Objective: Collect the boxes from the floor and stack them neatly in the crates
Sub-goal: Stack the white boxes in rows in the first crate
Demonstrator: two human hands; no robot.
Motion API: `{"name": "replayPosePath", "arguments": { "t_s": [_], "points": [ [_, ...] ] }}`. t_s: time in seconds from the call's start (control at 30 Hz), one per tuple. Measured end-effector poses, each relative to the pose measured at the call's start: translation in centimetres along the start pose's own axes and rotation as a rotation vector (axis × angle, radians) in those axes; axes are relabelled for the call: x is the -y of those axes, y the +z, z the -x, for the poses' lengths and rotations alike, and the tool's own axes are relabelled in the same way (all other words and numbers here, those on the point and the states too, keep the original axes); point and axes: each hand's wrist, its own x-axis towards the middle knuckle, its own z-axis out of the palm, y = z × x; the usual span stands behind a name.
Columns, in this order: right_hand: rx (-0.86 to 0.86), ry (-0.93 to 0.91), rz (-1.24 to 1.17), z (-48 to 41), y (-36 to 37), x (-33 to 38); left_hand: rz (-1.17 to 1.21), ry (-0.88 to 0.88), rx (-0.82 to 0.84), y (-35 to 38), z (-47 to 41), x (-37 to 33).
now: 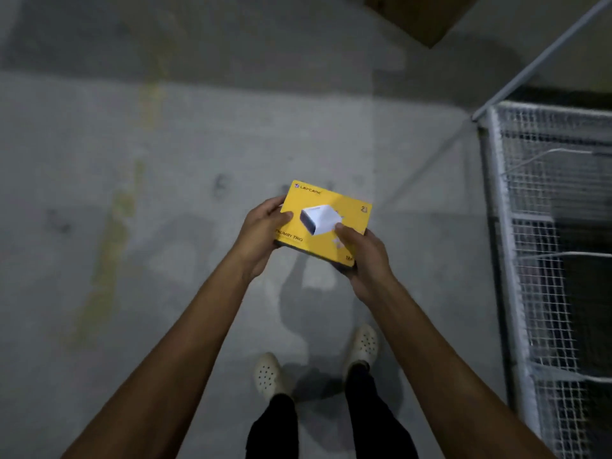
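Above a bare concrete floor [165, 160], you hold a yellow box [326, 220] flat and face-up at the centre of the view, both arms stretched out over your pale perforated shoes [268, 372]. Your left hand [261, 233] clamps its 9 o'clock edge, thumb on top and fingers curled beneath; your right hand [364, 256] grips the 5 o'clock corner the same way. White wire-mesh crates [536, 226] stand at 3 o'clock, well apart from the box — what they already contain is too dark to tell. A brown carton [420, 14] sits at 12 o'clock, partly out of frame. The box appears collected and not yet stowed, so the carry to the crates looks like the step in hand. Risks from here: the right hand's corner hold could let the box tip as you swing it sideways — and in this dim light it could catch on the mesh rim and land crooked instead of stacking squarely.
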Motion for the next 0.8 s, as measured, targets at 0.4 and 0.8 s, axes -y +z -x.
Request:
{"name": "replayPosePath", "arguments": {
  "t_s": [0.4,0.8],
  "points": [
    [-0.287,-1.499,1.359,20.9,-1.5,7.8,0.472,-0.260,0.300,10.8,16.6,-15.0],
    [-0.310,-0.897,0.368,25.3,-16.4,14.6,-0.101,0.003,0.345,30.7,15.5,-14.7]
  ]
}}
